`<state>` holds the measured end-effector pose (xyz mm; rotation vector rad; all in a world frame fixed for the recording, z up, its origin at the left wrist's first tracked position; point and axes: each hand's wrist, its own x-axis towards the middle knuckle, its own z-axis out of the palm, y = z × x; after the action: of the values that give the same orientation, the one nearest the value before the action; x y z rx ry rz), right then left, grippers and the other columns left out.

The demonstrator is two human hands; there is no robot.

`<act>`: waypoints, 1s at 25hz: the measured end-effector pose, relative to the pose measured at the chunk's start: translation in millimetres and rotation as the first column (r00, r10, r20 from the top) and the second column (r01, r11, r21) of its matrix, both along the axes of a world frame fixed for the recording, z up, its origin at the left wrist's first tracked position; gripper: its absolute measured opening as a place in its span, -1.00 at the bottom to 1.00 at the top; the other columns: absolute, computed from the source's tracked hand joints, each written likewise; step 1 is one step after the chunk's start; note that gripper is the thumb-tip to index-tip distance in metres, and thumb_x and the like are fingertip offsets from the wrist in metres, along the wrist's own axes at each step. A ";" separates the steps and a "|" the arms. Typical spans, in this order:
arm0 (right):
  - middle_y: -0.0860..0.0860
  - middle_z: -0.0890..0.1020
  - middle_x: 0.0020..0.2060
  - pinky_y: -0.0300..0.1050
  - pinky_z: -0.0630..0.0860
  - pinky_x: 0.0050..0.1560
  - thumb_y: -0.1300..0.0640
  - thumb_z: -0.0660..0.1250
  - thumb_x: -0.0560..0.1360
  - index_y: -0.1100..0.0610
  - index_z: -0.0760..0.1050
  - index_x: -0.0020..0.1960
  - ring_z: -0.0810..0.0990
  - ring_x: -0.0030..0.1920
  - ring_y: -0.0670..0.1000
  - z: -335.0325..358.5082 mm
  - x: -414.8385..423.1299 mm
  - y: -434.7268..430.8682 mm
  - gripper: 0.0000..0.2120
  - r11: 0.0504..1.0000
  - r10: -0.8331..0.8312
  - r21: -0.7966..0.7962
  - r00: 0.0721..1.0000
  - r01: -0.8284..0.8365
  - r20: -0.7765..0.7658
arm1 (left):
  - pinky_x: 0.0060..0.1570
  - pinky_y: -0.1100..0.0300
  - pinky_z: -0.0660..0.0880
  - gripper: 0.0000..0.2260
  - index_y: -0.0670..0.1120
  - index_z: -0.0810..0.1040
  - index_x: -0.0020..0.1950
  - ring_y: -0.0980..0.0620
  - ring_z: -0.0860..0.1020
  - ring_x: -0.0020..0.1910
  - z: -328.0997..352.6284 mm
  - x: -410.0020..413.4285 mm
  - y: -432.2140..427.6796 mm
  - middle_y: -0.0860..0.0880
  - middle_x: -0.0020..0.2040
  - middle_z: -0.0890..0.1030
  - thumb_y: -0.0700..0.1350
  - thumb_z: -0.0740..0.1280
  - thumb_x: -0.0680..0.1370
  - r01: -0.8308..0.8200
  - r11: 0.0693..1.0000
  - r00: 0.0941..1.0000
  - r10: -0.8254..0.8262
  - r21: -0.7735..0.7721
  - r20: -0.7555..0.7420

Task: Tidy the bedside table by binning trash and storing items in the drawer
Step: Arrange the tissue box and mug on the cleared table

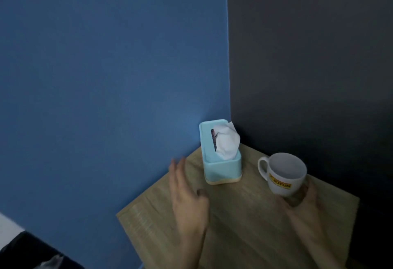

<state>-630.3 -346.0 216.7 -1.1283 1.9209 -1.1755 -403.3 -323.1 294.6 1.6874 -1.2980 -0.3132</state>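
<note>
Head view: a light blue tissue box (221, 168) stands upright at the far corner of a wooden table (244, 226), with a white tissue (226, 143) bunched up out of its top slot. Behind and to the left of the tissue box rises a blue wall (106, 77); behind and to its right, a dark grey wall (308, 56), and the two meet just behind the box.

To the right of the tissue box, near it but apart, a white mug (282, 173) with a yellow printed label stands upright on the table, its handle turned toward the box. The right hand (304, 207) is at the mug's near side, thumb and fingers curled round its lower part; the picture is blurred there.

To the left of the tissue box and nearer the camera, the left hand (187, 200) is over the table with its fingers straight and slightly spread, the thumb on the side toward the box. It holds nothing and does not touch the box; whether it touches the table I cannot tell
</note>
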 end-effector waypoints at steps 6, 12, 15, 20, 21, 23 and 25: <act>0.23 0.32 0.40 0.23 0.27 0.35 0.12 0.52 0.28 0.18 0.13 0.45 0.31 0.37 0.25 -17.9 -5.0 -14.7 -0.13 0.997 -0.051 0.051 0.995 0.055 -0.089 | 0.50 -0.03 0.06 -0.39 -0.02 0.17 0.46 -0.16 -0.11 0.55 2.4 -21.2 -94.2 -0.06 0.58 -0.06 -0.25 0.27 0.46 0.221 0.833 0.765 -0.470 0.506 0.440; 0.21 0.35 0.38 0.22 0.29 0.33 0.10 0.49 0.32 0.18 0.18 0.43 0.33 0.35 0.23 -19.3 -7.9 -12.7 -0.21 0.998 -0.047 -0.034 0.994 0.044 -0.095 | 0.34 0.03 0.30 -0.52 -0.03 0.23 0.46 -0.13 0.22 0.37 -11.7 -44.4 -101.8 -0.09 0.43 0.26 -0.10 0.28 0.56 0.238 0.879 0.721 -0.445 0.414 0.531; 0.22 0.34 0.39 0.18 0.26 0.36 0.12 0.50 0.31 0.20 0.19 0.43 0.31 0.36 0.23 -14.5 -8.7 -10.8 -0.20 0.998 -0.031 -0.064 0.997 0.026 -0.076 | 0.31 0.00 0.33 -0.52 -0.05 0.28 0.44 -0.15 0.24 0.33 -9.5 -62.5 -109.0 -0.12 0.34 0.33 0.03 0.29 0.55 0.223 0.894 0.722 -0.419 0.388 0.551; 0.19 0.35 0.38 0.18 0.29 0.32 0.09 0.51 0.30 0.15 0.19 0.43 0.32 0.35 0.21 -15.2 -8.0 -11.4 -0.19 0.997 -0.058 -0.043 0.997 0.056 -0.048 | 0.27 -0.03 0.36 -0.54 -0.11 0.28 0.41 -0.21 0.18 0.36 1.8 -84.5 -129.3 -0.18 0.35 0.26 -0.06 0.30 0.54 0.176 0.865 0.632 -0.465 0.469 0.620; 0.19 0.34 0.38 0.19 0.29 0.32 0.08 0.51 0.30 0.15 0.19 0.43 0.32 0.35 0.21 -15.9 -8.7 -12.7 -0.19 0.998 -0.061 -0.033 0.997 0.059 -0.048 | 0.25 -0.03 0.37 -0.54 -0.11 0.26 0.42 -0.22 0.17 0.36 3.3 -86.0 -133.9 -0.19 0.37 0.23 -0.11 0.29 0.55 0.171 0.859 0.610 -0.477 0.482 0.633; 0.18 0.33 0.39 0.20 0.29 0.33 0.06 0.52 0.29 0.13 0.17 0.44 0.31 0.36 0.21 -17.7 -9.4 -14.0 -0.16 0.998 -0.061 -0.014 0.996 0.060 -0.063 | 0.22 -0.03 0.39 -0.53 -0.09 0.24 0.43 -0.23 0.18 0.35 4.6 -85.2 -139.8 -0.20 0.38 0.21 -0.14 0.29 0.55 0.173 0.849 0.567 -0.500 0.499 0.655; 0.17 0.34 0.39 0.22 0.29 0.33 0.06 0.54 0.26 0.11 0.17 0.44 0.31 0.37 0.20 -17.2 -10.5 -13.5 -0.13 0.998 -0.065 -0.012 0.997 0.064 -0.048 | 0.23 -0.04 0.39 -0.50 -0.06 0.24 0.43 -0.22 0.19 0.34 4.3 -84.4 -142.1 -0.20 0.36 0.22 -0.08 0.33 0.53 0.173 0.845 0.546 -0.511 0.507 0.665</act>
<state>-640.8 -359.6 199.5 -1.1167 2.0034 -1.2042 -487.7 -465.1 298.9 1.9690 -2.4031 -0.0284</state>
